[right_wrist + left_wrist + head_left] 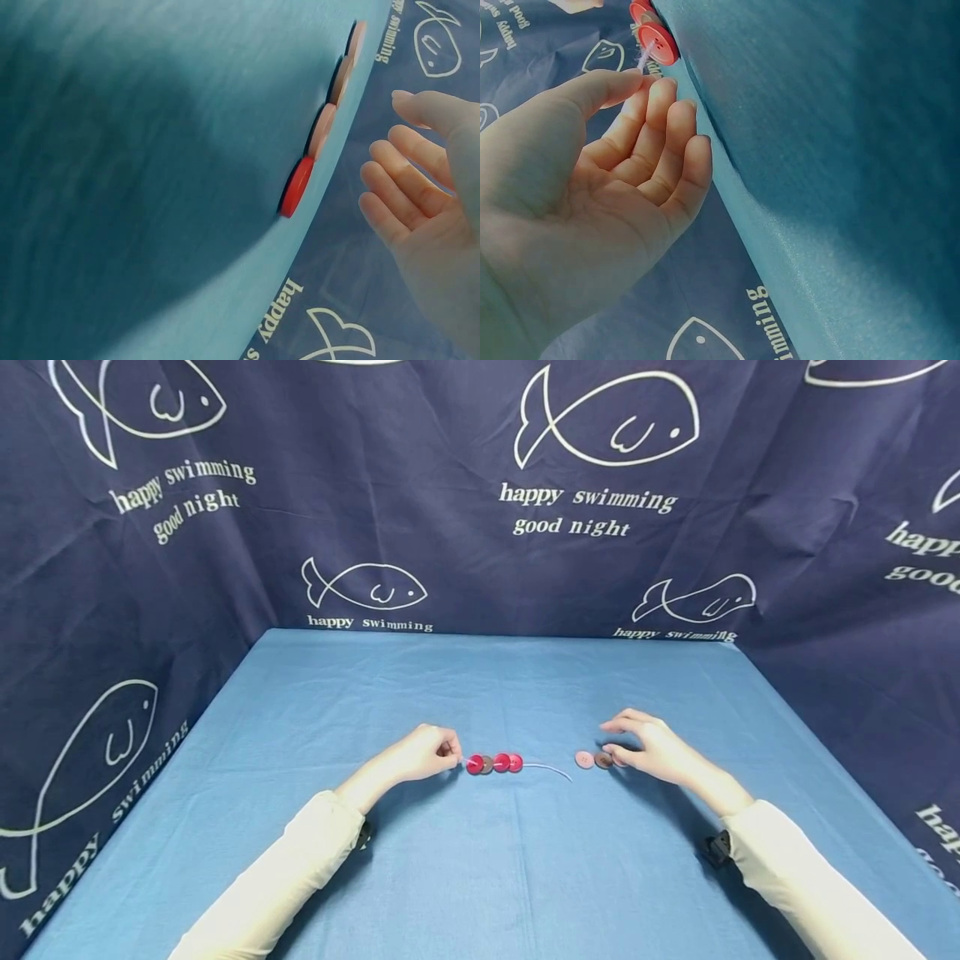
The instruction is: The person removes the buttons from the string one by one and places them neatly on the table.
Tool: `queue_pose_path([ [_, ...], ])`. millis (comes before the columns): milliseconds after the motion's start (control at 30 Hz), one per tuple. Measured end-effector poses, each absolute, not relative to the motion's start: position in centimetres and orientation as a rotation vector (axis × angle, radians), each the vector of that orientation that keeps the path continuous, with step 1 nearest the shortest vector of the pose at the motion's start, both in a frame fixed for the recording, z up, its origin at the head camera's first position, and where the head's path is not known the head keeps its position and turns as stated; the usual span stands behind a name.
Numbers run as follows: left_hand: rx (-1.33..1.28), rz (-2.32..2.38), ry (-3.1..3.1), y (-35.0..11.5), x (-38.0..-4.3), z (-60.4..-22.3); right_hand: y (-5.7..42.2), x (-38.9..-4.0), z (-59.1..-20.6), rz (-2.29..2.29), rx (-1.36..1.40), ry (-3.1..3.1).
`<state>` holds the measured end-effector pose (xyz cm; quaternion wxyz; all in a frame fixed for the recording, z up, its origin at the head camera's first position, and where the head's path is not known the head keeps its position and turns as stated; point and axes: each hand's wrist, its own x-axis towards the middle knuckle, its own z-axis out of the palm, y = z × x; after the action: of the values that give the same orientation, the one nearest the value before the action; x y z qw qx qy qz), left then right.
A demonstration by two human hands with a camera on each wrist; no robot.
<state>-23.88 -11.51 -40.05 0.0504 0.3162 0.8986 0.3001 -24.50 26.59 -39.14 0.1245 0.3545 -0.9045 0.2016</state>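
Between thumb and index finger my left hand point(429, 752) pinches one end of a thin pale string point(547, 767). Threaded along it are red buttons point(502, 762) and a brown button point(487, 766). The left wrist view shows the red button point(658, 43) nearest the fingertips. Its other end lies loose on the blue cloth. My right hand point(651, 747) hovers beside a row of loose buttons, thumb and fingers apart. A pink button point(584, 760) and a brown button point(603, 761) show left of the thumb. The right wrist view adds a red button point(298, 186) at the row's end.
A blue cloth point(465, 877) covers the table. Dark blue curtains point(465, 510) printed with white fish and lettering hang behind and at both sides. A small black device point(718, 847) sits at the right wrist, by the white sleeve point(795, 868).
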Motion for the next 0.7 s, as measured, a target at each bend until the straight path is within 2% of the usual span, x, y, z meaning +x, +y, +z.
queue_pose_path([
  [700,0.955,0.918,2.729,-11.6,-24.0,-40.1,24.2,-24.6,-38.9,0.610,1.132,-2.592],
])
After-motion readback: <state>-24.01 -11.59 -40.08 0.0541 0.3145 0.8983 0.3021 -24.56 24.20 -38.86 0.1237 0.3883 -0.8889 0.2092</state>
